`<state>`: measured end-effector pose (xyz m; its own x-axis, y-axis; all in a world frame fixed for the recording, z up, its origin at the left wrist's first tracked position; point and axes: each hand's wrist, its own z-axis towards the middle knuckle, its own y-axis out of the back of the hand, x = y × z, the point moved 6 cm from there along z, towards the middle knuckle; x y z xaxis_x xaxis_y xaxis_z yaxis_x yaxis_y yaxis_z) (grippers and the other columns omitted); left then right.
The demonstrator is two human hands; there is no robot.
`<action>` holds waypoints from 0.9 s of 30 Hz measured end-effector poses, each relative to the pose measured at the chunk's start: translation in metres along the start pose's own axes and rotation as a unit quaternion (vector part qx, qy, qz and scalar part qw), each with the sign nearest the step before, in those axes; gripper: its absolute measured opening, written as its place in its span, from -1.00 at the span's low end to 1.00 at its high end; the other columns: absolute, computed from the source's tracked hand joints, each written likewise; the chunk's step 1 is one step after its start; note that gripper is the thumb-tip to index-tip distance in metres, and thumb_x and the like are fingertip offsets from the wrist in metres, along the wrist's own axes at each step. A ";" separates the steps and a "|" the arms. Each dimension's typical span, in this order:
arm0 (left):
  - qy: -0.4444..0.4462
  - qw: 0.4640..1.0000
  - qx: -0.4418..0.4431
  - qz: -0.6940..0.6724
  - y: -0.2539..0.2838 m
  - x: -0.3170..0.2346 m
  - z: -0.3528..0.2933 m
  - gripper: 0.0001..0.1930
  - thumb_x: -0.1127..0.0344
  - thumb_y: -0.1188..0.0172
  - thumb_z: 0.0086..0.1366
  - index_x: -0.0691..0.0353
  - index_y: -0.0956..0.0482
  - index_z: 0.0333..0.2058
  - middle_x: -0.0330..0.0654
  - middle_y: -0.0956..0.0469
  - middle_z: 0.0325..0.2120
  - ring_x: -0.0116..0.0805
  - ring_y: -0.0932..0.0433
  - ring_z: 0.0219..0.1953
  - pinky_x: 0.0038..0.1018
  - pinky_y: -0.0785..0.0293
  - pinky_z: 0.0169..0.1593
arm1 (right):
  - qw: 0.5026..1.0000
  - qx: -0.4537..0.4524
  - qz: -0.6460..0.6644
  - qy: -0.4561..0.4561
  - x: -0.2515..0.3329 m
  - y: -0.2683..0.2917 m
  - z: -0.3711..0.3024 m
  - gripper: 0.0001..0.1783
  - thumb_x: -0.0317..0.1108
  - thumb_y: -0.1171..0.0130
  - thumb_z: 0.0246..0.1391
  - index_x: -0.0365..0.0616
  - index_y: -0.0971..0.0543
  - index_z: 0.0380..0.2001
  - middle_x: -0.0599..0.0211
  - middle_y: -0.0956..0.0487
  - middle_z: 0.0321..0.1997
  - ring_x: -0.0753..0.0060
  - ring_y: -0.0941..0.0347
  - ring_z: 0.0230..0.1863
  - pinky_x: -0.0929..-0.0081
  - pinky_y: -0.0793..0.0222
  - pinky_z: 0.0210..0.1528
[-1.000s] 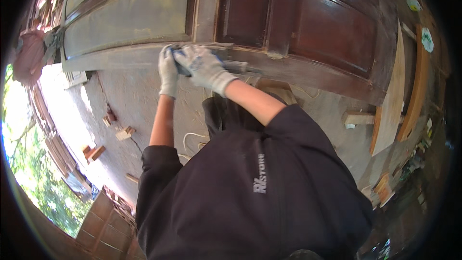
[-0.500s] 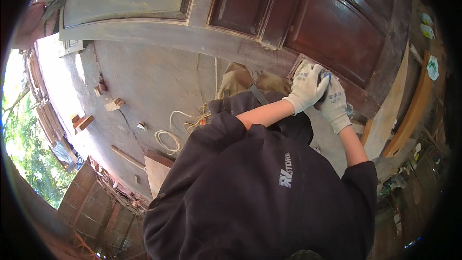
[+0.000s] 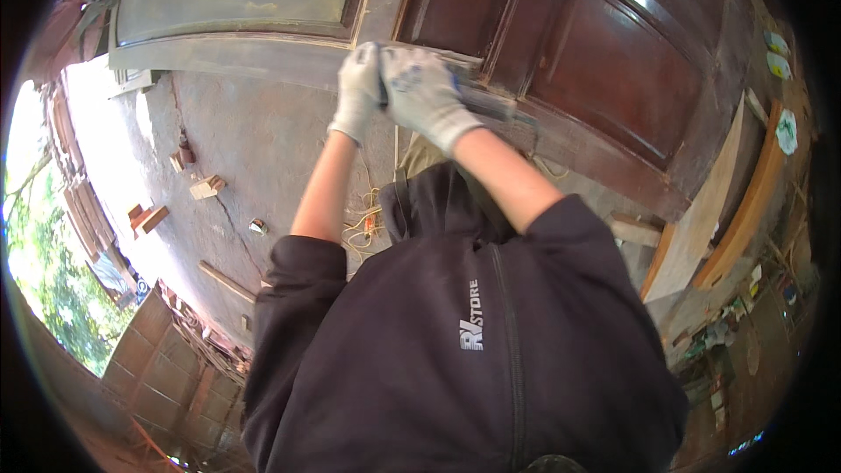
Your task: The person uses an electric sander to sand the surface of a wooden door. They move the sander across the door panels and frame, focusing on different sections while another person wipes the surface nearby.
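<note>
A large wooden panelled door [image 3: 613, 79] lies in front of me, dark red-brown at the right and dull grey along the left part of its near edge. Both gloved hands are together on its near rail. My left hand [image 3: 357, 88] and my right hand [image 3: 422, 92] are closed round a hand sander [image 3: 489, 103], pressed to the wood. The gloves hide most of the tool; a flat edge and a blurred greyish end show to the right. Both gloves are white knit with dark marks.
Coiled pale cable and an orange connector [image 3: 370, 226] lie on the concrete floor [image 3: 263, 140] by my legs. Wood offcuts [image 3: 208, 187] and a stick [image 3: 226, 281] are scattered at the left. Long planks [image 3: 745, 201] lean at the right beside the door.
Both hands have moved left along the door's near rail with the sander, from below the right red panel to near the grey panel's corner. My torso has shifted too.
</note>
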<state>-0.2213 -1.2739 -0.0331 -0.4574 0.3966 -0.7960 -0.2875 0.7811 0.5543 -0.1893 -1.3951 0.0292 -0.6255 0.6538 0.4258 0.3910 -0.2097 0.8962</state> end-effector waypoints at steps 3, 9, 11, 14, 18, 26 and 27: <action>-0.049 0.978 0.105 0.173 0.022 0.022 0.022 -0.64 0.18 0.03 0.43 0.40 -0.57 -0.13 0.09 -0.62 -0.16 -0.02 -0.57 -0.15 -0.37 -0.45 -0.01 | 1.000 0.029 0.009 0.005 0.014 -0.010 0.009 -0.35 -0.09 -0.33 -0.09 -0.22 -0.45 0.04 0.13 -0.55 -0.05 0.15 -0.51 -0.03 0.20 -0.45 0.03; 0.120 0.987 0.058 -0.085 -0.017 0.054 -0.028 -0.54 0.11 -0.13 0.34 0.46 -0.56 -0.04 0.12 -0.62 -0.11 -0.15 -0.59 -0.04 -0.39 -0.45 0.07 | 0.986 -0.033 0.160 0.032 -0.037 0.017 -0.094 -0.21 -0.28 -0.37 -0.12 -0.20 -0.28 0.19 -0.02 -0.41 0.13 -0.08 -0.48 0.05 0.15 -0.40 0.17; 0.098 0.992 0.057 -0.047 -0.055 0.018 -0.050 -0.52 0.07 -0.16 0.31 0.44 -0.58 -0.04 0.14 -0.63 -0.12 -0.11 -0.61 -0.04 -0.35 -0.46 0.06 | 0.943 0.096 0.295 -0.118 -0.084 0.012 -0.141 -0.14 -0.28 -0.36 -0.08 -0.16 -0.22 0.28 -0.02 -0.42 0.18 -0.08 -0.43 0.18 0.15 -0.34 0.25; 0.080 0.990 0.109 -0.032 -0.109 -0.076 -0.092 -0.60 0.15 -0.17 0.33 0.41 -0.58 -0.05 -0.01 -0.65 -0.18 -0.29 -0.60 -0.12 -0.40 -0.49 -0.01 | 0.948 0.065 0.277 -0.139 -0.124 0.015 -0.203 -0.04 -0.31 -0.31 -0.04 -0.10 -0.07 0.40 -0.10 -0.41 0.27 -0.07 -0.38 0.25 0.11 -0.36 0.23; 0.072 0.983 0.169 -0.024 -0.163 -0.113 -0.123 -0.61 0.12 -0.13 0.31 0.33 -0.60 -0.07 0.12 -0.63 -0.13 0.02 -0.60 -0.03 -0.24 -0.46 0.06 | 0.924 0.135 0.207 -0.292 -0.157 0.019 -0.251 -0.02 -0.33 -0.28 -0.07 -0.10 -0.06 0.42 -0.12 -0.51 0.16 -0.15 -0.48 0.12 0.06 -0.42 0.13; 0.098 0.990 0.052 -0.092 -0.115 -0.069 -0.106 -0.68 0.09 -0.06 0.31 0.20 -0.64 -0.23 0.08 -0.63 -0.26 0.13 -0.59 -0.14 -0.12 -0.49 -0.06 | 0.948 0.161 0.102 -0.253 -0.126 0.003 -0.202 0.02 -0.32 -0.31 -0.13 -0.09 -0.09 0.42 -0.09 -0.63 -0.06 -0.17 -0.57 -0.07 0.05 -0.47 0.01; 0.110 0.988 0.054 -0.099 -0.111 -0.060 -0.101 -0.68 0.09 -0.06 0.31 0.19 -0.64 -0.23 0.06 -0.64 -0.26 0.12 -0.60 -0.14 -0.13 -0.50 -0.07 | 0.934 0.191 0.104 -0.284 -0.120 0.003 -0.192 0.02 -0.32 -0.31 -0.13 -0.08 -0.09 0.42 -0.09 -0.63 -0.05 -0.17 -0.57 -0.08 0.06 -0.47 0.01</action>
<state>-0.2469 -1.4331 -0.0226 -0.5768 0.1264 -0.8070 -0.3035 0.8841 0.3554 -0.2423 -1.6139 0.0043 -0.0920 0.9305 0.3547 0.7441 -0.1724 0.6454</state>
